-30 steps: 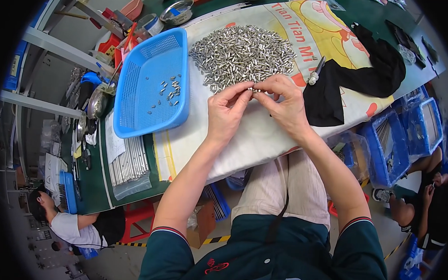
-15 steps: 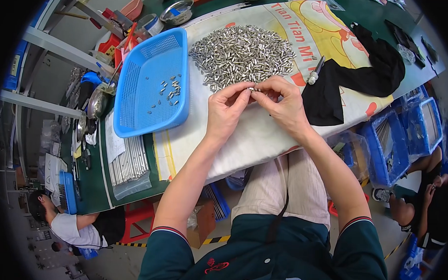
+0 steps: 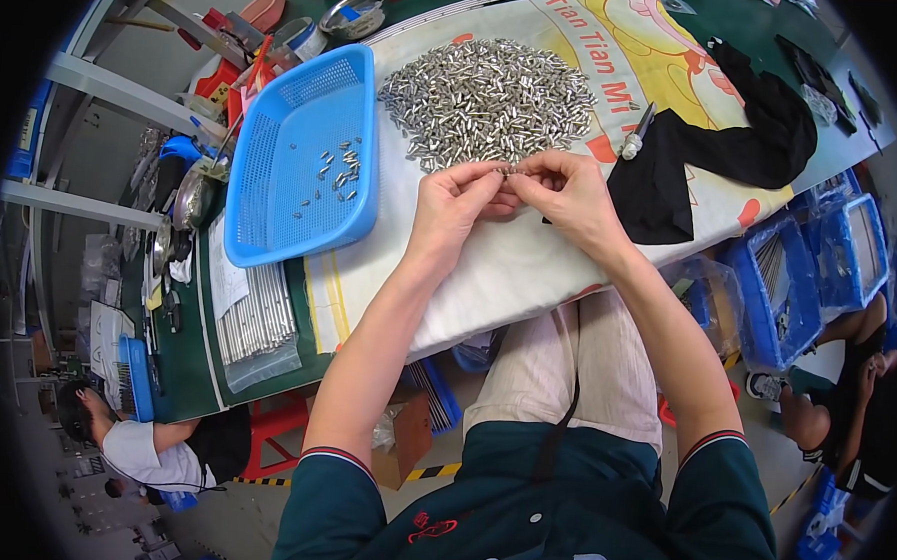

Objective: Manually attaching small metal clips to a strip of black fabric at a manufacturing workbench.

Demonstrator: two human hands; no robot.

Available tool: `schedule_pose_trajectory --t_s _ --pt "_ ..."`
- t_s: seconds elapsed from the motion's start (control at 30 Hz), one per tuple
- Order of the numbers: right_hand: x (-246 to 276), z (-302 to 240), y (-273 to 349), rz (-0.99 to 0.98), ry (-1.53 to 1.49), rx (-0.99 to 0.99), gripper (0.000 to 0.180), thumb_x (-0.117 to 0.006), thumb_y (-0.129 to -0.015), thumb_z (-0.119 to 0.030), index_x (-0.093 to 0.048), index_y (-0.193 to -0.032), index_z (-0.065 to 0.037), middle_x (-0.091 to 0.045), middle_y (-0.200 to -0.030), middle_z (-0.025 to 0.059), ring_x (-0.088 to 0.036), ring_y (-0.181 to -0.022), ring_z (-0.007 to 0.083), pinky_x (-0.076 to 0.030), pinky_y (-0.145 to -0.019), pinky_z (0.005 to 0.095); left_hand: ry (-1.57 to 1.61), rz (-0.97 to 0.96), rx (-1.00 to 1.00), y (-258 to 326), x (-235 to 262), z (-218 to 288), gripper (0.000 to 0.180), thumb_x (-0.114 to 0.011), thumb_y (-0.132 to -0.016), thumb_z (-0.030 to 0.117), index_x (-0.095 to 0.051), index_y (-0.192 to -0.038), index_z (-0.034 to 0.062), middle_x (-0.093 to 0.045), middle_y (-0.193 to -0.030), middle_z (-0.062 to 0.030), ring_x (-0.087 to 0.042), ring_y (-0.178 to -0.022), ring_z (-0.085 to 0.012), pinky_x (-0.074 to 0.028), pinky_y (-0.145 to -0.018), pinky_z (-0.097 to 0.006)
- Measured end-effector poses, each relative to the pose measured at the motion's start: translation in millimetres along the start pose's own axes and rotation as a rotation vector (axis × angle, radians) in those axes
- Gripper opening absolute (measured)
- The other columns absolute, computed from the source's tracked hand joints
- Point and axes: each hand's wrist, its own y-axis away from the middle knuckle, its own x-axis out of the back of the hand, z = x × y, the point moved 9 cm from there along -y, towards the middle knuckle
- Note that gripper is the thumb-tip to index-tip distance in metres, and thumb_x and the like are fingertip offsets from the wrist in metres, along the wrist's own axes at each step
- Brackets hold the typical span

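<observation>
My left hand (image 3: 454, 206) and my right hand (image 3: 568, 201) meet at the near edge of a heap of small shiny metal pins (image 3: 492, 97). Thumb and fingers of both hands are pinched together, with a small metal pin (image 3: 504, 171) between the fingertips; the fingers cover most of it. The heap lies on a printed cloth (image 3: 447, 315) spread over the table. Left of the heap stands a blue perforated plastic basket (image 3: 283, 163), with a scatter of the same pins on its bottom.
A black cloth (image 3: 663, 179) lies to the right, beside a small pointed tool (image 3: 635, 136). Bagged metal rods (image 3: 257, 317) rest at the table's left. Blue crates (image 3: 779, 284) stand at the right, and people sit at both sides. Metal bowls (image 3: 355, 14) are at the back.
The view has shifted slightly, so the table things sit a little higher in the picture. Both hands stay together at the pin, with their fingers slightly repositioned.
</observation>
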Motion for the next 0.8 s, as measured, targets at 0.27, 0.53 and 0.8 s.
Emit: schedule_pose_trajectory --t_s 0.27,0.53,0.8 --pt "-1.9 2.5 -0.8 -0.017 -0.042 0.011 0.021 -0.063 -0.075 -0.015 -0.065 -0.083 0.005 -0.06 -0.064 0.0036 -0.048 -0.057 0.0062 -0.042 -0.054 0.023 -0.024 0.001 0.008 -1.4 -0.3 -1.5 0.021 -0.058 -0.087 0.006 -0.06 -0.103 -0.0067 -0.066 -0.085 -0.0135 -0.065 -0.073 -0.0156 -0.055 -0.068 -0.025" --pt "-1.4 -0.6 0.2 -0.019 -0.011 -0.012 0.022 -0.067 -0.075 -0.017 -0.065 -0.08 0.004 -0.059 -0.063 0.0027 -0.048 -0.057 0.0055 -0.041 -0.052 0.0223 -0.007 -0.012 0.014 -1.2 -0.2 -3.1 0.02 -0.055 -0.088 0.007 -0.06 -0.102 -0.0065 -0.066 -0.085 -0.0136 -0.065 -0.072 -0.0159 -0.055 -0.068 -0.025" --pt "-1.4 0.6 -0.2 -0.016 -0.03 -0.018 0.021 -0.069 -0.073 -0.016 -0.065 -0.078 0.004 -0.057 -0.061 0.0009 -0.046 -0.056 0.0043 -0.04 -0.051 0.0215 0.024 -0.017 0.053 -0.8 0.1 -5.7 0.021 -0.053 -0.089 0.008 -0.06 -0.103 -0.0054 -0.066 -0.085 -0.0125 -0.065 -0.073 -0.0158 -0.056 -0.069 -0.027"
